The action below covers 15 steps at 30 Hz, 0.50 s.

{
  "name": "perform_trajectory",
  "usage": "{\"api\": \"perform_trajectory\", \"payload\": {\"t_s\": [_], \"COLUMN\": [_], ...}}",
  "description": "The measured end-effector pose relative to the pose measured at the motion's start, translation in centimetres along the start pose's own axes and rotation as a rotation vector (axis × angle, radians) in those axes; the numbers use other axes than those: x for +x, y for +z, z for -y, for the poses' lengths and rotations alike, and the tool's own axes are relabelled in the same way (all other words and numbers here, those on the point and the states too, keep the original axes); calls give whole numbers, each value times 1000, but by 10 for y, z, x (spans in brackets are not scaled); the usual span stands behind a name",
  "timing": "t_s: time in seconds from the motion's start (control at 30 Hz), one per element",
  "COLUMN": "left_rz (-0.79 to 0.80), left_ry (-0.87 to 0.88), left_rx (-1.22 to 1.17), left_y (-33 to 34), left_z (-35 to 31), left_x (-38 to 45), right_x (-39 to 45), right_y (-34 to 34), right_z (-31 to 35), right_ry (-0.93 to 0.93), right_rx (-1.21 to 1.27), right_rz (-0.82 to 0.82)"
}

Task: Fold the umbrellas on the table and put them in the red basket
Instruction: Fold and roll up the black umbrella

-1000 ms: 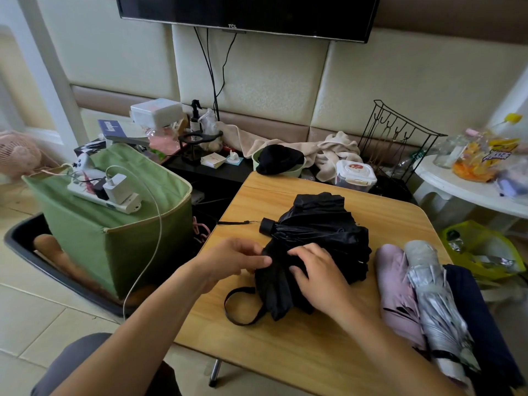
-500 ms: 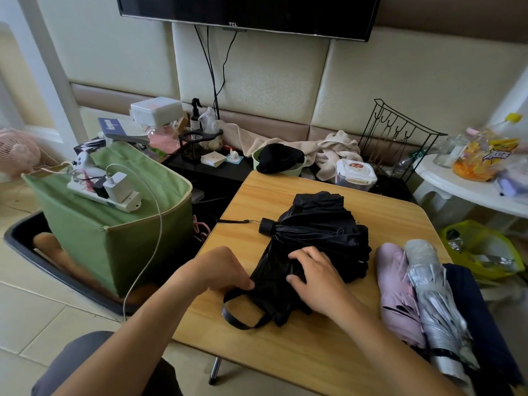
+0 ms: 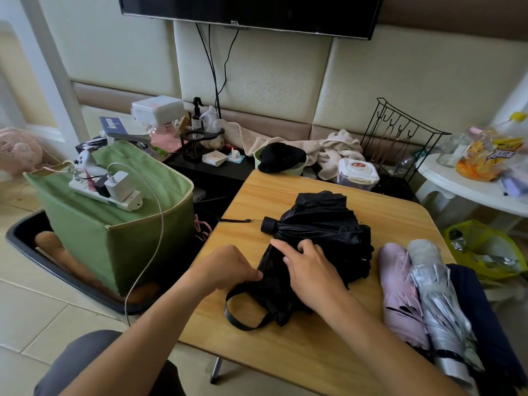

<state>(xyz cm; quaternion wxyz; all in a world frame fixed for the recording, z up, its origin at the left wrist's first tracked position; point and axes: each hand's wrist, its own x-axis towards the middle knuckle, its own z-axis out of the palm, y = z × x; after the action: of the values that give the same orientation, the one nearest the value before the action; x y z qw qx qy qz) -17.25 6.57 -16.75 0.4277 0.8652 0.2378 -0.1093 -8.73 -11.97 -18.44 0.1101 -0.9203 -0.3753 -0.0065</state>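
Note:
A collapsed black umbrella (image 3: 323, 232) lies loosely bunched on the wooden table (image 3: 314, 352), its handle pointing left and its closing strap looped toward the front edge. My left hand (image 3: 225, 267) pinches the fabric at the canopy's near left edge. My right hand (image 3: 311, 270) rests on top of the canopy with the fingers spread, pressing the folds down. At the table's right edge lie a pink umbrella (image 3: 400, 292), a silver umbrella (image 3: 437, 301) and a dark blue umbrella (image 3: 485, 318), side by side. No red basket is in view.
A green fabric box (image 3: 120, 235) with a power strip on top stands left of the table, in a black tray. Behind the table are a wipes tub (image 3: 357, 171), towels and a wire rack (image 3: 397, 135). A white side table (image 3: 457, 184) is at right.
My left hand slid down and left along the canopy's edge toward the strap. My right hand shifted slightly, its fingers spreading on the fabric. The umbrella stays in place.

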Motion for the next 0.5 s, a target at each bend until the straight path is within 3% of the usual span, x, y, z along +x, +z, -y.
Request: {"api": "perform_trajectory", "payload": {"t_s": [0.17,0.3,0.5], "left_rz": [76,66,76], "left_ry": [-31,-61,-103], "left_rx": [-22,-31,-65], "left_y": [-2,-6,-10], "left_z": [-1,0,-2], "left_x": [0,-2,-5], "right_x": [24,44,60], "right_y": [2,-7,-27], "right_z": [7,4,-3], "right_ry": [-179,-163,-181], "right_rx": [37,176,348], "right_rz": [-66,185,353]}}
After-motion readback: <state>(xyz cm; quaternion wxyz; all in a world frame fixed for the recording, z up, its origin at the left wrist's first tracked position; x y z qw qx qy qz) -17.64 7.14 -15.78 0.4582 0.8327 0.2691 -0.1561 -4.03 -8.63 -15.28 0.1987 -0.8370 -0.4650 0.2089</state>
